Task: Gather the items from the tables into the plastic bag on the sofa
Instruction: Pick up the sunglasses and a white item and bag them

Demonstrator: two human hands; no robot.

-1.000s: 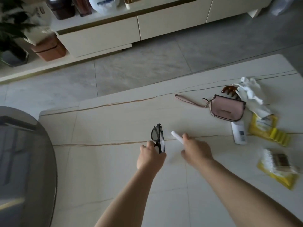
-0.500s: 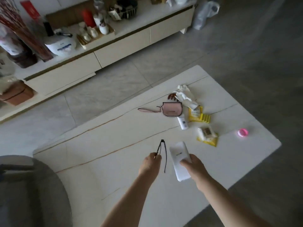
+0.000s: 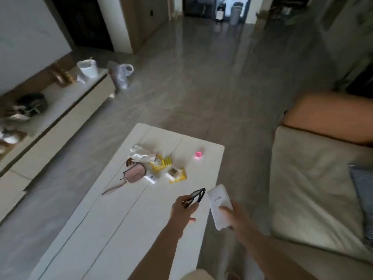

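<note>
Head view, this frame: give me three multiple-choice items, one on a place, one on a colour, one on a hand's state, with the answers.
1. Where is the pink purse?
A. on the white table
B. on the sofa
C. on the floor

2. What colour is the small round item near the table's far end?
A. blue
B. pink
C. black

3. What is the left hand doing?
A. resting flat on the table
B. hanging empty
C. holding black glasses

Answers:
1 A: the pink purse lies on the white table beside the yellow packets.
2 B: the small round item shows pink.
3 C: the left hand grips the black glasses, while the right hand holds a white device.
</note>
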